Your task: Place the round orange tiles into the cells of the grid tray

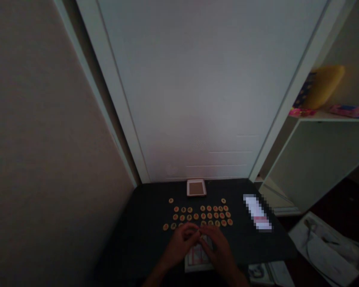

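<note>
My left hand [181, 243] and my right hand [217, 246] meet over a folded white sheet with red lines [197, 257] at the near edge of a dark table [143, 235]. The fingers of both hands are curled and pinched together over the sheet's far edge; the dim light hides what they hold. Just beyond the fingertips lie several round wooden game discs [202, 215] in rows. A small square box with a brown inside [196, 187] sits at the table's far edge.
A white door [197, 87] stands behind the table, a beige wall [42, 139] on the left. A blurred white object [257, 211] lies at the table's right. White shelves [326, 117] with colourful items stand to the right, a white bag [326, 247] on the floor.
</note>
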Tool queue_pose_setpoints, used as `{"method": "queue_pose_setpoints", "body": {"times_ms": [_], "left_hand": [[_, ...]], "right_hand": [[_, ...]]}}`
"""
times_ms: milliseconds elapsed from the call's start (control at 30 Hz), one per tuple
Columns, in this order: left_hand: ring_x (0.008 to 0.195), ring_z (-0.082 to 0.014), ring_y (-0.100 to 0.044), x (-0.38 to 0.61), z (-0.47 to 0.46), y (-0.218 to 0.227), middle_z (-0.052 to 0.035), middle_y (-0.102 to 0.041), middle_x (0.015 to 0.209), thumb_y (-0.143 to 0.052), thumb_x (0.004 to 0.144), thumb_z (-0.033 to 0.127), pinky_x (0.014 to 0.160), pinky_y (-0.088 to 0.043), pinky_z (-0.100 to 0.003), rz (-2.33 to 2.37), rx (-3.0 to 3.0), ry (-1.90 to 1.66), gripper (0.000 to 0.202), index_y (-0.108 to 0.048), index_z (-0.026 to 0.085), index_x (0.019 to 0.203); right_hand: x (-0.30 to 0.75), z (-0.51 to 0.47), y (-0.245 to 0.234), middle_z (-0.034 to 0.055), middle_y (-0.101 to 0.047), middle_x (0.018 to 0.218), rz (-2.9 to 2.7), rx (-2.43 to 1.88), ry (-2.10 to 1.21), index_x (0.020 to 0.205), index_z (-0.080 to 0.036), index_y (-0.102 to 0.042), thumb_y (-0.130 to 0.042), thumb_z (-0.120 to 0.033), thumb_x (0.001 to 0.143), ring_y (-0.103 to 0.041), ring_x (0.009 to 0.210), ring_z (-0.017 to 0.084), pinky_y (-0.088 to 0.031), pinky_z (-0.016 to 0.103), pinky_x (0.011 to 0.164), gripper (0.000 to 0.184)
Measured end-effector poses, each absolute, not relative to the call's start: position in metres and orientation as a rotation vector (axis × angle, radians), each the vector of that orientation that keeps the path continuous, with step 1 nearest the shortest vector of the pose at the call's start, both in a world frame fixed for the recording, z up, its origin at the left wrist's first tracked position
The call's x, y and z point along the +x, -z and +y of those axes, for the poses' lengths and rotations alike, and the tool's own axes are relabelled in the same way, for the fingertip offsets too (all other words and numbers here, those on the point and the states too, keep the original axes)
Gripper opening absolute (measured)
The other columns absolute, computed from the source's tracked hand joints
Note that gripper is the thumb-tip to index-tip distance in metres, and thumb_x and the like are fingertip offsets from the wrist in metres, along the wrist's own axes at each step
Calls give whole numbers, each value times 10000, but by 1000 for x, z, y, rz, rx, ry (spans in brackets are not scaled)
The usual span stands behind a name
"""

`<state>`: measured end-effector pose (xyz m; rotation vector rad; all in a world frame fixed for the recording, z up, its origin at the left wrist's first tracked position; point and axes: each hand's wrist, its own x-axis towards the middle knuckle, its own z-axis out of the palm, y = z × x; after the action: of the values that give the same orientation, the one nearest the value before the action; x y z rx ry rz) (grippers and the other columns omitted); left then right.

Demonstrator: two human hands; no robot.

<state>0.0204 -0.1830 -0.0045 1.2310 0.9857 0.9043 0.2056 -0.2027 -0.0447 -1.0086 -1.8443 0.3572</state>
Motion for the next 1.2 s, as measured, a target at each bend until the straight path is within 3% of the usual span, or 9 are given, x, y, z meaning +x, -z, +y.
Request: {"method": "queue_pose_setpoints", "body": {"times_ms": [367, 600, 833, 1200], "left_hand": [[893, -225, -719, 10, -185, 2, -64, -768, 928, -710, 849, 453, 805, -515, -320, 905, 1280, -839, 375, -619, 195, 1106], [937, -241, -717, 6, -185, 1, -67, -768, 959, -734, 814, 492, 837, -529, -329, 928, 1285, -910, 400, -640, 195, 1065], [929, -258, -720, -6, -185, 0, -62, -777, 938, -752, 757, 559, 852, -538, -346, 1045, 1268, -908, 423, -675, 204, 974], [815, -218, -671, -32, -192, 25, -39, -737, 882, -654, 823, 609, 763, -515, -310, 1149, 1367, -877, 423, -716, 199, 905]], "right_hand": [[206, -204, 32, 29, -749, 1158, -1820, -1011, -405, 1257, -336, -642, -623, -316, 939, -709, 1061, 219, -587, 359, 932, 320], [195, -203, 19, 59, -732, 1202, -1724, -1082, -641, 1250, -325, -667, -630, -427, 919, -698, 1090, 262, -576, 399, 947, 348], [191, -192, 10, 70, -756, 1113, -1624, -1115, -814, 1192, -288, -700, -631, -473, 904, -724, 965, 260, -585, 393, 881, 349], [208, -161, -17, 71, -751, 948, -1499, -1141, -841, 1182, -241, -713, -657, -567, 848, -703, 856, 242, -585, 341, 758, 470]]}}
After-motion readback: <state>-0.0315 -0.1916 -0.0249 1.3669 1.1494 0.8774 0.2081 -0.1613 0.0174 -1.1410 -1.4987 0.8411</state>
